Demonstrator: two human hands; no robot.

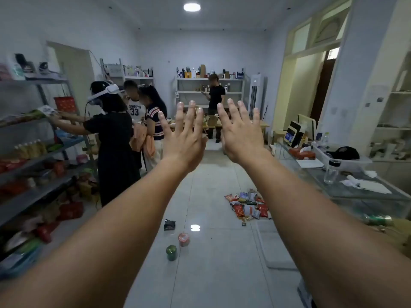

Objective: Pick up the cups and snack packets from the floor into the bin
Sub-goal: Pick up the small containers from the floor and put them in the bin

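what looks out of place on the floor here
Snack packets lie heaped on the floor tiles beside the glass counter; nearer, a green cup, a red cup and a small dark packet sit scattered apart. All belong off the walkway.

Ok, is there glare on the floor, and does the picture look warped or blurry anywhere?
Head view: the ceiling lamp mirrors as a bright spot on the floor tiles, beyond the red cup; the wide lens bows the door frame; the left shelf goods look smeared.
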